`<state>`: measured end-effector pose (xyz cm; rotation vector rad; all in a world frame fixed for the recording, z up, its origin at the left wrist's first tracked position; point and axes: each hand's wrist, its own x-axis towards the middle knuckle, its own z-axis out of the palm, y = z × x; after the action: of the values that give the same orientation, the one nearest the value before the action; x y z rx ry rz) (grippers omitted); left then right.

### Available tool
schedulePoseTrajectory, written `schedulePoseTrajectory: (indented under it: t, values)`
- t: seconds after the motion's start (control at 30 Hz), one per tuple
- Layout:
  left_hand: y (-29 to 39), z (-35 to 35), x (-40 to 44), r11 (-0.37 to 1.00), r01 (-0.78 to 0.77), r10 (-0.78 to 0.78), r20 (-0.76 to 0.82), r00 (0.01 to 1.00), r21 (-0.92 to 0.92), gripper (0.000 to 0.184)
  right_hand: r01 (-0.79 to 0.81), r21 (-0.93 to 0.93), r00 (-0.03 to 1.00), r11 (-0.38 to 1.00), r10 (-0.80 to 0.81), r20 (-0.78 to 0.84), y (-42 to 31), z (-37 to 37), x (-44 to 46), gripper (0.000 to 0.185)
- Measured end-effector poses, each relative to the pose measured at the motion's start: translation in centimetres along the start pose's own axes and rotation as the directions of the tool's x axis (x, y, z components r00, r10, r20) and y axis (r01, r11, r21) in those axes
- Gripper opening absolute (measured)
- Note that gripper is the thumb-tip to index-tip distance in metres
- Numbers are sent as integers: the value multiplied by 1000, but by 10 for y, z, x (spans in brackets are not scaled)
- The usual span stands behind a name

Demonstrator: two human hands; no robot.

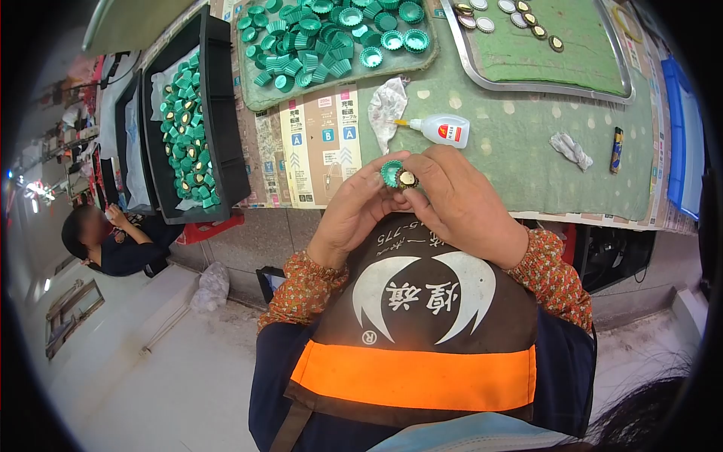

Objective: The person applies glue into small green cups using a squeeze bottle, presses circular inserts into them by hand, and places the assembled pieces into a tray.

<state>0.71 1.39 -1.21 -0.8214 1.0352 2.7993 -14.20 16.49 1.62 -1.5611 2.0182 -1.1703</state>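
Observation:
Close in front of the apron, both hands meet at the table's front edge. My left hand (354, 205) is closed on a green fluted cup (391, 172), its open side showing. Fingers of my right hand (459, 197) pinch a small dark cap with a gold centre (407, 178), which touches the cup's right side. Just beyond the hands, a white glue bottle with a yellow nozzle (444, 130) lies on its side, the nozzle over a crumpled tissue (387, 113).
A tray (260, 97) of green cups stands at the back. Right of it is a metal-rimmed tray (542, 92) with caps. A black crate (226, 113) holds more cups at left. A marker-like tube (617, 151) and a blue bin (681, 143) are right. Another person (124, 239) sits far left.

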Motion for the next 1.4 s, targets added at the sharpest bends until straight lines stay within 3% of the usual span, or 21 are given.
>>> schedulePoseTrajectory:
  t: [0.5,1.4]
  values:
    - [-4,-3,-2,995,16,-17,11,1000,94,63,1,6,998,1000,-2,58,-2,1,0,44]
    - [-3,3,-3,998,13,-14,12,1000,58,62,7,24,999,1000,-6,-44,-5,6,-2,38]
